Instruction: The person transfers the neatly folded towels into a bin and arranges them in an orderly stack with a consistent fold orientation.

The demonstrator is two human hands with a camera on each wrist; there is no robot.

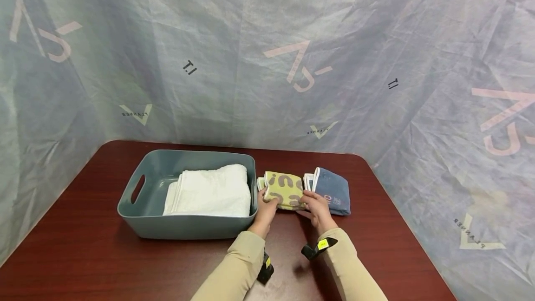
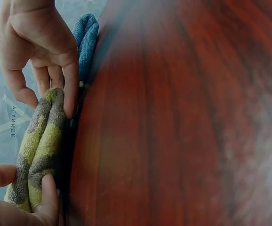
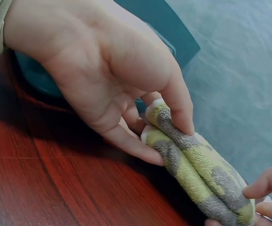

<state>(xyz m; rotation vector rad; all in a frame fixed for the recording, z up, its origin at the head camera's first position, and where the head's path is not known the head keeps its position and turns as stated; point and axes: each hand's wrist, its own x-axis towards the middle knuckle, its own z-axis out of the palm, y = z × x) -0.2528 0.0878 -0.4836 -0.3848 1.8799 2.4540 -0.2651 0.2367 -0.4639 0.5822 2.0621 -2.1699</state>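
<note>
A folded yellow-green towel with grey patches [image 1: 285, 188] lies on the table between both hands. At its left end, my left hand [image 1: 265, 211] pinches the folded layers between thumb and fingers. My right hand [image 1: 319, 209] grips the opposite end, its thumb on top and fingers along the lower edge, as the right wrist view shows. Both wrist views show the towel's front edge as two thick rolled layers. Just right of it sits a folded blue towel [image 1: 336, 192] with a white edge, close to my right hand.
A grey-blue plastic basket [image 1: 188, 229] stands left of the hands, with folded white towels [image 1: 213, 192] inside. The dark red wooden table [image 1: 62, 226] reaches back to hanging grey printed sheeting [image 1: 234, 59], which also lines both sides.
</note>
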